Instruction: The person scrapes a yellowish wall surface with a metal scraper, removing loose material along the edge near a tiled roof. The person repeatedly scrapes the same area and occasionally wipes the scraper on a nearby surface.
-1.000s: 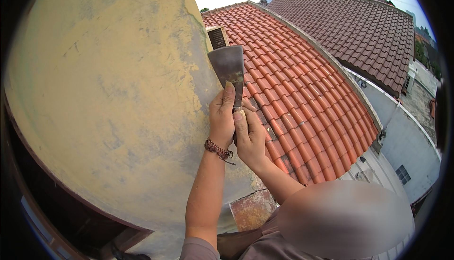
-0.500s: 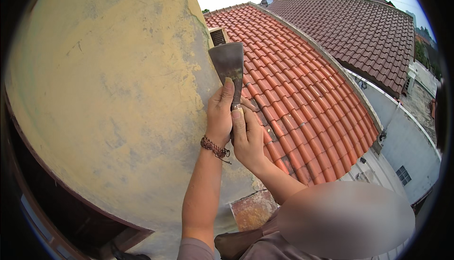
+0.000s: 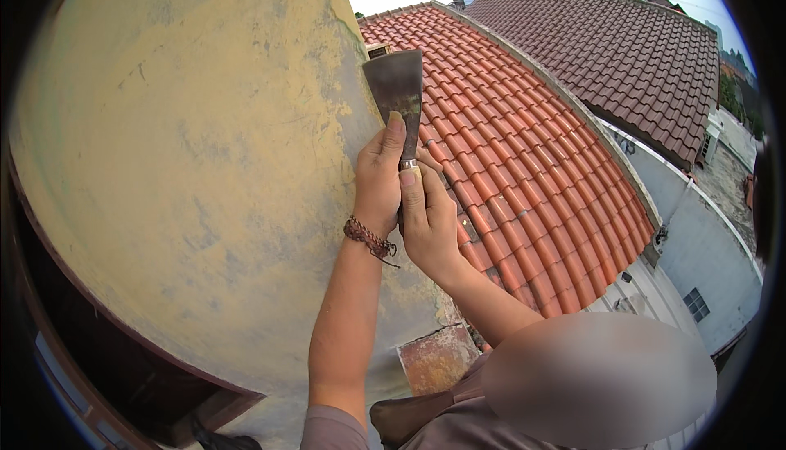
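Both my hands are raised on a scraper (image 3: 396,81) with a wide dark metal blade, held upright with its broad edge at the top. My left hand (image 3: 378,180), with a braided bracelet at its wrist, grips around the lower blade, and its thumb lies flat on the metal. Below it my right hand (image 3: 431,229) is wrapped around the handle, thumb pointing up along it. Most of the handle is hidden by the fingers. The blade overlaps the edge of a yellow wall (image 3: 205,155) with peeling, greyish patches; whether it touches the wall I cannot tell.
An orange tiled roof (image 3: 524,180) slopes down to the right of the wall, with a brown tiled roof (image 3: 606,57) behind it. A cracked, stained ledge (image 3: 438,361) juts out below my hands. At lower left is a dark opening with a brown frame (image 3: 123,327).
Both hands and the scraper have moved slightly upward in view. The grip on blade and handle looks the same.
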{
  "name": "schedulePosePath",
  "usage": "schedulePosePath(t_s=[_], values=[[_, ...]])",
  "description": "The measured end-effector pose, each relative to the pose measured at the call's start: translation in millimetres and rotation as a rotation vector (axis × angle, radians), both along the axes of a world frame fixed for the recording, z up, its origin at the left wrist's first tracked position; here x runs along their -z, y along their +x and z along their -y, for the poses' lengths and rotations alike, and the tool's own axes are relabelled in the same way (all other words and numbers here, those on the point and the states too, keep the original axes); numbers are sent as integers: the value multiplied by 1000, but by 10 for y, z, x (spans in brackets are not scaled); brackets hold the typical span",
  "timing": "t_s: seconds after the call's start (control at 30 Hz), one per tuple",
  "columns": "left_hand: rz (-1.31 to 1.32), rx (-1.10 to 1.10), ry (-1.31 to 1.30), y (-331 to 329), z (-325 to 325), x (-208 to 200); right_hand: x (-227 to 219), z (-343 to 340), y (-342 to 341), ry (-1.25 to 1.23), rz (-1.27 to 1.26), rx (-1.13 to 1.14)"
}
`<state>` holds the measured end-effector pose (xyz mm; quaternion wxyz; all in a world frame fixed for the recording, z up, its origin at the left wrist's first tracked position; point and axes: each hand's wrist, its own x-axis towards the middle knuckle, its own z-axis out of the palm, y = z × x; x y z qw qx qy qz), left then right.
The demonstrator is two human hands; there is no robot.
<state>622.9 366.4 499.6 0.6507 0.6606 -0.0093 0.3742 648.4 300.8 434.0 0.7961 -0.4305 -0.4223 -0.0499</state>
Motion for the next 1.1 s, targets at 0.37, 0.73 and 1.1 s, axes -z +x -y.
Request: schedulePosePath(t_s=[0.37, 0.73, 1.1], values=[[-15, -54, 119, 6, -78, -55, -10, -210, 99, 164, 94, 97], [-122, -112, 44, -144, 27, 1132, 1104, 82, -96, -118, -31, 12], [-58, -208, 45, -177, 321, 1390, 1370, 360, -33, -130, -231, -386]])
